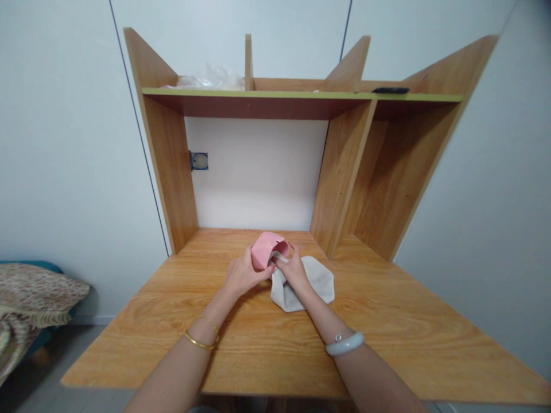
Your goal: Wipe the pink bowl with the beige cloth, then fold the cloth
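A pink faceted cup-like container is tipped on its side above the desk, its mouth turned toward me and to the right. My left hand is wrapped round its left side, thumb near the rim. At the mouth, my right hand grips part of a light grey cloth, with some fingers inside the opening. Part of the cloth is tucked into the container; the rest spreads over the desk under and beside my right wrist. The fingertips inside the container are hidden.
The hands work over a wooden desk. Behind it stands a wooden shelf unit with upright panels. On its top shelf lie a clear plastic bag and a flat black object. A wall socket box shows at the back left.
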Tool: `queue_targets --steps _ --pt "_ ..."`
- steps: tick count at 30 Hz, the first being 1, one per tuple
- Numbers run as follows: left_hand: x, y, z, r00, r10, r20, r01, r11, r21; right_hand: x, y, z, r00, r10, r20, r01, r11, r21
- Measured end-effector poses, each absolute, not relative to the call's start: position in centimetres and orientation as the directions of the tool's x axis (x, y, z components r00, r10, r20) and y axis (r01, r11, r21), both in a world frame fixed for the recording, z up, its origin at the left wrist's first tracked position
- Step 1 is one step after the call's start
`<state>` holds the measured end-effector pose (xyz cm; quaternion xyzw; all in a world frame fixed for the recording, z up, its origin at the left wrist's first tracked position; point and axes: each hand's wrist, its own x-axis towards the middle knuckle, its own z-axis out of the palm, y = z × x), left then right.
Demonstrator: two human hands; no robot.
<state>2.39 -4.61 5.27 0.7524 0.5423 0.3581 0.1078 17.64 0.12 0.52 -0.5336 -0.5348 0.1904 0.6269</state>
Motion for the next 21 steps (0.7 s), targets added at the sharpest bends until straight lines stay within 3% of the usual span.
queue_targets --steps 8,21 --pt "2.0 -4.7 6.0 0.159 0.909 0.385 0.820 -0.339 0.461 18.0 -0.9 1.4 0.318 0.834 0.451 0.439 0.292 -0.850" --pt "2.0 -4.9 6.3 0.169 0.906 0.388 0.860 -0.327 0.391 18.2 -0.9 1.2 0.258 0.838 0.482 0.482 0.320 -0.816"
